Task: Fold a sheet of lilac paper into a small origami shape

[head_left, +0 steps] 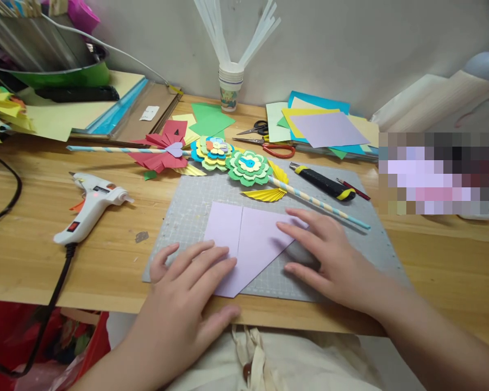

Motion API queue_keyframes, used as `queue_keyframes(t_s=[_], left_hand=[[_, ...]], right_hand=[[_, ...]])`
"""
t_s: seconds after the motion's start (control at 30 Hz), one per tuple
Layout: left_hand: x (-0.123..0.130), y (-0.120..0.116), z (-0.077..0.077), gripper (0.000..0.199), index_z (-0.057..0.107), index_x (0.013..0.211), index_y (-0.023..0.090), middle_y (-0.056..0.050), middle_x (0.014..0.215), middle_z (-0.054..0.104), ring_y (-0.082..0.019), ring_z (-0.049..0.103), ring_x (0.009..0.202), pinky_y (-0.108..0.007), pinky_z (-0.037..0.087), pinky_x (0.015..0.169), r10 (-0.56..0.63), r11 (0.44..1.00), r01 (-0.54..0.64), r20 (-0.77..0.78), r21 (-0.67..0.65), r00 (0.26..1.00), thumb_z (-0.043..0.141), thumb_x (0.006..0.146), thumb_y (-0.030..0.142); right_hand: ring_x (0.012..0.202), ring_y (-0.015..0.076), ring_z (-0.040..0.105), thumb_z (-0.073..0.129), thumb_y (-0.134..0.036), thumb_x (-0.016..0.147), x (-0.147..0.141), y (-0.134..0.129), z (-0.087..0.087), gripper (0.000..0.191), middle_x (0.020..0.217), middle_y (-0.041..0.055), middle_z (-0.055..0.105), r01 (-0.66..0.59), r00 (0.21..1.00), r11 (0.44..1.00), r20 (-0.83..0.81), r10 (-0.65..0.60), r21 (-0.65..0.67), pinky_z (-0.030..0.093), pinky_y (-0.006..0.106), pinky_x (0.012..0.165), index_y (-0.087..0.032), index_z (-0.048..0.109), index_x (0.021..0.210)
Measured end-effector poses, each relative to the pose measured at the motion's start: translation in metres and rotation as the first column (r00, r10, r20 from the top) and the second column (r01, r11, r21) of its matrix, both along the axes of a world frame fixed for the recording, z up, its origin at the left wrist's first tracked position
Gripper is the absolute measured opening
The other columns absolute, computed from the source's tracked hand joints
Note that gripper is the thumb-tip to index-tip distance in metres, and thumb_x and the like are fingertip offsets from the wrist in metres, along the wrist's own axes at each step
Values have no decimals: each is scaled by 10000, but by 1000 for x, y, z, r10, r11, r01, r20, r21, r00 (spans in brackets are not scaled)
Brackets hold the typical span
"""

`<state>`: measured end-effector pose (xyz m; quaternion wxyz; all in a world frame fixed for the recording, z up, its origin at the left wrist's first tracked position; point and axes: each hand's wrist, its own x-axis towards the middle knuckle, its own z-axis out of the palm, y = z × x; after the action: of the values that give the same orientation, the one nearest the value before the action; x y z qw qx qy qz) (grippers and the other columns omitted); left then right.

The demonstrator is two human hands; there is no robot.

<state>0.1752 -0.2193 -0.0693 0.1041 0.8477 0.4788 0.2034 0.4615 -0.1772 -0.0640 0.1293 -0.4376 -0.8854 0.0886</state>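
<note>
A folded sheet of lilac paper (257, 233) lies on the grey cutting mat (187, 217), with a straight seam running down its left part and a slanted lower right edge. My left hand (191, 288) rests on the lower left of the paper, fingers spread. Over the paper's right corner is my right hand (326, 255), its fingers apart and curved; whether the fingertips touch the sheet is hard to tell. Just beyond the paper lie a green layered paper flower (249, 167) and a blue and yellow one (212, 152), joined to striped paper sticks (321, 204).
A white glue gun (92, 203) with a black cord lies at left. A utility knife (324, 182) and a pencil (353, 189) are at right. Scissors (264, 145), coloured paper (326, 128) and paper cups (230, 87) holding white glue sticks stand toward the wall.
</note>
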Motion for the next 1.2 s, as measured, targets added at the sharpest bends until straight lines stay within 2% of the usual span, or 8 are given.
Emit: queue_keyframes(t_s=[0.23, 0.43, 0.6, 0.73, 0.83, 0.93, 1.1, 1.2], left_hand=[[7, 3, -1, 171, 654, 1037, 280, 46, 1082, 742, -194, 629, 1112, -382, 193, 1105, -18, 988, 11, 39, 156, 999, 642, 866, 283], [3, 2, 6, 169, 648, 1031, 289, 50, 982, 761, -198, 648, 1046, -397, 294, 1026, 6, 984, -35, 162, 177, 987, 653, 862, 283], [-7, 13, 29, 229, 633, 1039, 313, 43, 926, 738, -206, 633, 983, -399, 314, 962, 2, 997, -24, 314, 69, 949, 701, 820, 317], [-5, 33, 54, 168, 668, 1005, 331, 32, 979, 718, -196, 628, 989, -358, 418, 915, 113, 987, -32, 535, -159, 837, 672, 838, 339], [1, 47, 65, 226, 699, 987, 314, 7, 1043, 712, -228, 626, 1027, -355, 470, 893, 253, 928, -29, 569, -372, 783, 646, 830, 467], [5, 57, 67, 350, 679, 1077, 336, 2, 1235, 645, -280, 516, 1233, -408, 401, 1045, 271, 902, 17, 595, -432, 757, 660, 792, 539], [9, 62, 62, 701, 498, 1347, 383, 13, 1484, 441, -300, 301, 1415, -430, 278, 1158, 174, 806, 289, 673, -517, 719, 710, 717, 605], [17, 67, 65, 785, 476, 1372, 359, -16, 1454, 482, -303, 403, 1354, -381, 381, 1087, 150, 806, 337, 718, -487, 680, 771, 673, 561]], right_hand=[[1357, 341, 387, 601, -466, 882, -22, 14, -3, 617, 1471, 193, 430, -176, 980, 983, 86, 180, -45, 302, 611, 1065, -199, 437, 1413], [1124, 239, 619, 443, -149, 965, -34, 17, 0, 283, 1210, 102, 685, -284, 957, 954, -37, 288, 94, 431, 468, 988, -193, 648, 1156], [713, 154, 657, 461, -188, 954, -39, 13, 40, 243, 837, 34, 735, -220, 941, 949, -305, 146, -226, 477, 272, 647, -198, 681, 1058], [653, 138, 600, 502, -359, 942, -43, 16, 72, 255, 755, 10, 679, -135, 919, 671, -345, -189, -729, 424, 224, 536, -205, 696, 881], [651, 142, 600, 563, -458, 902, -41, 23, 79, 304, 763, 20, 672, -151, 867, 473, -346, -358, -868, 422, 223, 533, -184, 682, 850], [656, 137, 616, 634, -494, 860, -35, 29, 74, 326, 790, 29, 687, -163, 798, 387, -352, -489, -908, 442, 218, 543, -172, 682, 871], [577, 90, 606, 727, -429, 810, -25, 33, 67, 282, 730, 12, 685, -325, 638, 271, -422, -645, -906, 447, 178, 509, -151, 695, 845], [545, 81, 605, 748, -378, 796, -23, 34, 68, 245, 687, 11, 684, -434, 562, 227, -459, -688, -872, 444, 163, 486, -138, 706, 814]])
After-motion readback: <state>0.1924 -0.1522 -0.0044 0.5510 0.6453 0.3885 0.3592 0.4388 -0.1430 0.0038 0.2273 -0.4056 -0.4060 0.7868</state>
